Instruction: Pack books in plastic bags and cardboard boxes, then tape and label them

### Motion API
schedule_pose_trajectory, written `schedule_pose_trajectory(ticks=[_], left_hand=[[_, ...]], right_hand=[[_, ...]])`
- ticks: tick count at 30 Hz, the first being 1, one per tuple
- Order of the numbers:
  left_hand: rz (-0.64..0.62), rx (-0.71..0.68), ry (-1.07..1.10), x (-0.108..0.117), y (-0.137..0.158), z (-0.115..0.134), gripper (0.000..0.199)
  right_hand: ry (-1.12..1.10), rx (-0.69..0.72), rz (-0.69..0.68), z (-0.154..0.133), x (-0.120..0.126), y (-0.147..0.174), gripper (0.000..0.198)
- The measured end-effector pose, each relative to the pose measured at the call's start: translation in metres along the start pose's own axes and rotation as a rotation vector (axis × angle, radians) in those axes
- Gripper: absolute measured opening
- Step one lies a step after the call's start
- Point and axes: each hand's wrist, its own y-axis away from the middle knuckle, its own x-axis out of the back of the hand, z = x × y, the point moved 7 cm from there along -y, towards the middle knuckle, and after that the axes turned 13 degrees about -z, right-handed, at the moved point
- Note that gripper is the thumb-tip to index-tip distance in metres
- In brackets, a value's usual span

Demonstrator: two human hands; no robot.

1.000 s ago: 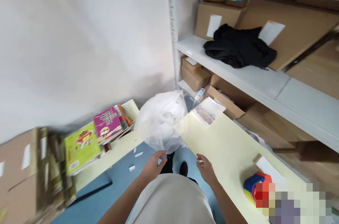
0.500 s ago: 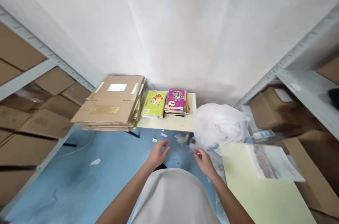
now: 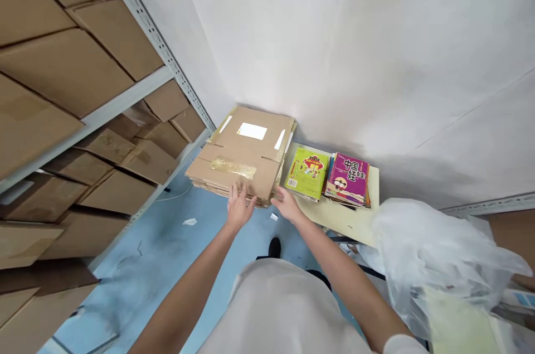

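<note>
A stack of flattened cardboard boxes (image 3: 251,153) lies on the low pale table (image 3: 338,217), its top sheet bearing white labels and a strip of shiny tape. My left hand (image 3: 240,208) is at the front edge of the stack, fingers spread over the top sheet, closing on nothing. Beside the front right corner is my right hand (image 3: 288,206), fingers parted and reaching toward the corner; whether it touches the cardboard I cannot tell. A green book (image 3: 307,173) and a pile of books topped by a purple one (image 3: 348,178) lie right of the stack.
Metal shelves (image 3: 129,100) full of cardboard boxes (image 3: 58,69) stand on the left. A heap of clear plastic bags (image 3: 443,248) bulges at the right. Paper scraps (image 3: 189,222) lie on the blue floor (image 3: 167,265). A white wall (image 3: 313,47) rises behind the table.
The view has turned left, so the cardboard stack sits nearer the middle. Both hands have moved from above the floor to the front edge and corner of the stack.
</note>
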Motion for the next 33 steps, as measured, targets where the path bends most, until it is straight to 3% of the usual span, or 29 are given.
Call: schedule_pose_trajectory(ticks=[4,8,12,19,23,28,33], left_hand=[[-0.069,0.002,-0.054,-0.009,-0.006,-0.009,0.064],[0.001,-0.077,0.005,-0.012,-0.006,-0.017,0.059],[0.087,-0.050,0.111,-0.006,-0.006,-0.023,0.052],[0.262,0.086,0.509,0.010,-0.008,-0.038,0.051],[0.283,0.199,0.746,0.020,-0.001,-0.050,0.053],[0.309,0.253,1.007,0.058,0.004,-0.058,0.047],[0.310,0.132,1.367,0.121,-0.011,-0.043,0.042]], right_hand=[[-0.112,0.042,-0.004,-0.011,-0.019,-0.026,0.043],[-0.153,-0.017,0.072,-0.009,-0.022,-0.030,0.061],[-0.235,-0.076,0.199,-0.015,-0.016,-0.038,0.066],[-0.330,-0.197,0.064,-0.030,-0.024,-0.059,0.020],[-0.333,-0.206,0.010,-0.039,-0.028,-0.056,0.013],[-0.373,-0.138,-0.033,-0.071,-0.024,-0.055,0.012],[-0.460,-0.021,-0.089,-0.112,-0.016,-0.046,0.017]])
